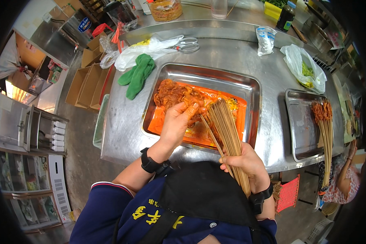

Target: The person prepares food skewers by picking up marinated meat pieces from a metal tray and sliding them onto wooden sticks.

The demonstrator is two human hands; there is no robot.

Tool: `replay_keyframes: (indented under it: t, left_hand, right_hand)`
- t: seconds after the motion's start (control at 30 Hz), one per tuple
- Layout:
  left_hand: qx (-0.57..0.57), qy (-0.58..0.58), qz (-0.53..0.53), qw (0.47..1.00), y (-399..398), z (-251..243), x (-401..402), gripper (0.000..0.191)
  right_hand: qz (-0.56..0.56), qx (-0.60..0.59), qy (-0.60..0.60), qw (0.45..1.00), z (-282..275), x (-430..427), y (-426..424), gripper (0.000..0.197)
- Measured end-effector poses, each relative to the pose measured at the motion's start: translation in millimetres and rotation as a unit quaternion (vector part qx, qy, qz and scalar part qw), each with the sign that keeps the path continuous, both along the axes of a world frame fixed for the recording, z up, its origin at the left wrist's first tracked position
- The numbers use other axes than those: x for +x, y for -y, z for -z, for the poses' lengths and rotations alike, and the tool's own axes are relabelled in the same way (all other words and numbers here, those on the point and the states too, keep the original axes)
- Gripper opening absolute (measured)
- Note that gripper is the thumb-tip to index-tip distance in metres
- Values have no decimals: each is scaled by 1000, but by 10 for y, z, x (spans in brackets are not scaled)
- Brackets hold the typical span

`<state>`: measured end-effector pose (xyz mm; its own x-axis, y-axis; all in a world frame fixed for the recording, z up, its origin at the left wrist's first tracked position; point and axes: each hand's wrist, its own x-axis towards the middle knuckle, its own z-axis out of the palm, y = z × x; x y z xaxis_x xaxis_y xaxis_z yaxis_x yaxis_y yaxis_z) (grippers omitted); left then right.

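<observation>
My left hand [179, 122] pinches a piece of red-marinated meat between thumb and fingers, over a deep steel tray [241, 80]. A pile of the same marinated meat [170, 93] lies just beyond it, on an orange plastic bag [155, 121] inside the tray. My right hand [245, 161] is closed around a thick bundle of bamboo skewers [227, 128], slanting up over the tray. One single skewer [212, 134] stands apart from the bundle, held by my right thumb and fingers. Its tip reaches the meat at my left fingertips; whether it has pierced the piece is hidden.
On the steel table [125, 128] lie a green cloth [138, 74], scissors [187, 45] and a white plastic bag [152, 50]. To the right, a second tray [305, 134] bears skewers with meat [323, 119], their handles overhanging the edge. A person [344, 186] is at far right.
</observation>
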<state>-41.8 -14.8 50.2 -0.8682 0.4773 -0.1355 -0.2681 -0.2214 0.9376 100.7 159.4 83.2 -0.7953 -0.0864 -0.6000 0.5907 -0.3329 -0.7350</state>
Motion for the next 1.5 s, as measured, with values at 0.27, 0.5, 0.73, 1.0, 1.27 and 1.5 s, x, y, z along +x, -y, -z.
replay_keyframes:
  t: [0.27,0.5,0.73,1.0,1.27,1.5]
  left_hand:
    - [-57,-144,34,987,-107,-160,221,18]
    - [-4,-31,19,999,-71,-50,16,18]
    - [8,81,27,996,-22,-73,-128,18]
    - [41,217,40,975,-5,-37,-146,19]
    - [35,228,88,969,-60,-60,35,17]
    - [72,197,76,975,-50,-49,30,23]
  right_hand:
    - [39,-20,-10,999,-59,1,29,31]
    - [9,0,-20,1000,-65,20,-3,39]
    - [-4,-8,-14,1000,-62,20,12,40]
    - [27,-15,-22,999,-103,18,52,33]
    - [36,-10,-23,999,-94,16,48,32]
    - [24,1,-23,999,-39,44,7,37]
